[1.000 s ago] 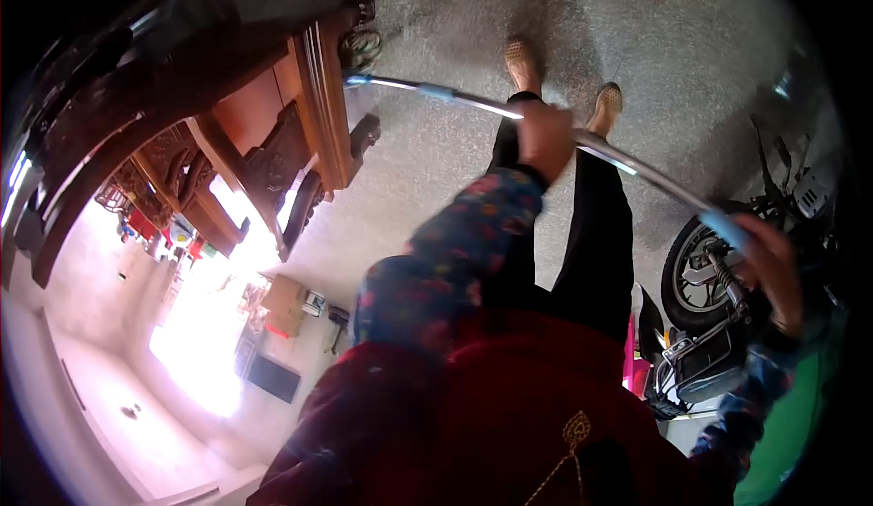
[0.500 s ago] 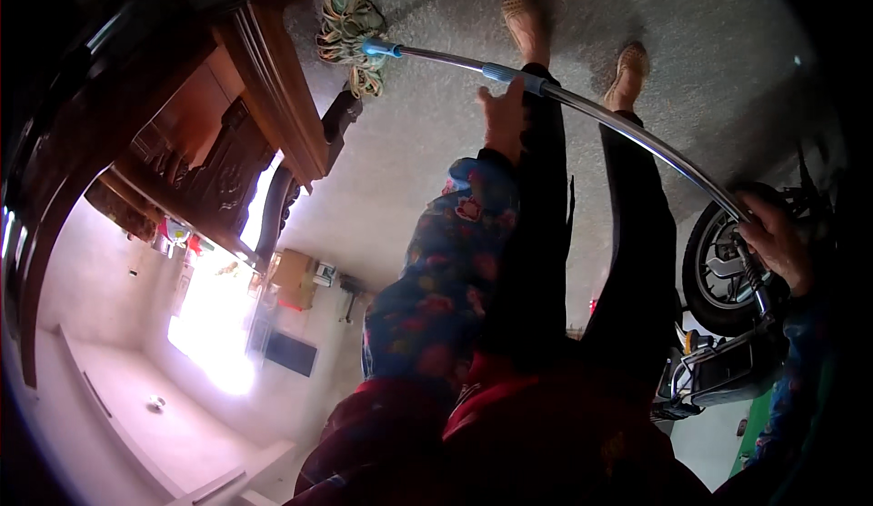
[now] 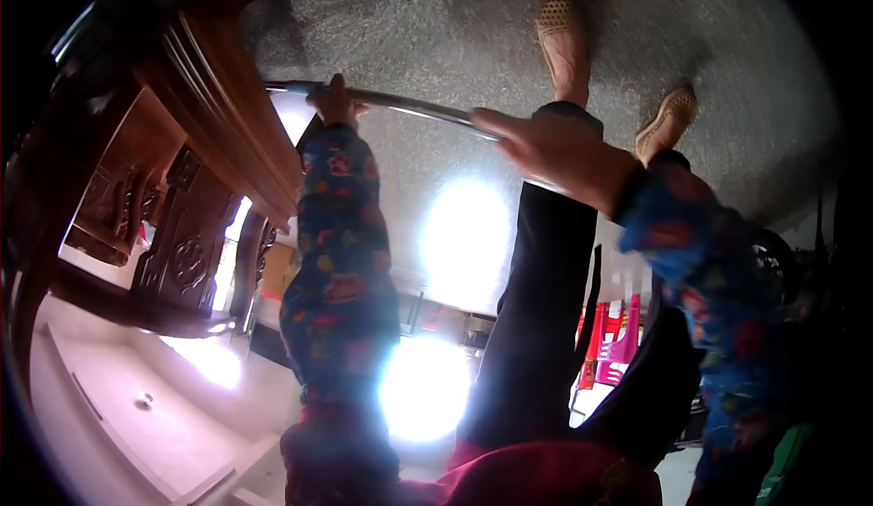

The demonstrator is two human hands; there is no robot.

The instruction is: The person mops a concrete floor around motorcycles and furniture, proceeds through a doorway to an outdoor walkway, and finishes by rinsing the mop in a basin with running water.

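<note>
Pole [image 3: 414, 106] of slim, round metal, silvery and glossy, slants across the upper part of the view, its left end higher in the view than its right. A bright streak of reflected light runs along its lower side, while the upper side looks a darker grey. Toward the left it carries a grey-blue collar [image 3: 303, 87], duller than the bare metal, and beyond this a short length runs on to the edge of the dark brown wooden furniture [image 3: 245, 133], where the end passes out of sight. Its right stretch slips beneath the right hand and shows again, pale and smeared, in front of the black trousers [image 3: 546, 260].

The left hand [image 3: 335, 103] is curled about the pole just beside the collar, its fingers bent round the metal and the thumb pointing up. The right hand [image 3: 564, 153] lies over the pole farther along, well apart from the left; it is blurred, but its fingers seem to be folded round the shaft, their tips hidden underneath.

Both forearms wear dark blue flowered sleeves [image 3: 341, 233]. Below the pole in the view, a white glare covers part of the grey, speckled floor [image 3: 436, 24]. Two tan shoes [image 3: 557, 20] with a pitted pattern stand on it, and red and pink plastic pieces [image 3: 620, 342] show between the trouser legs.
</note>
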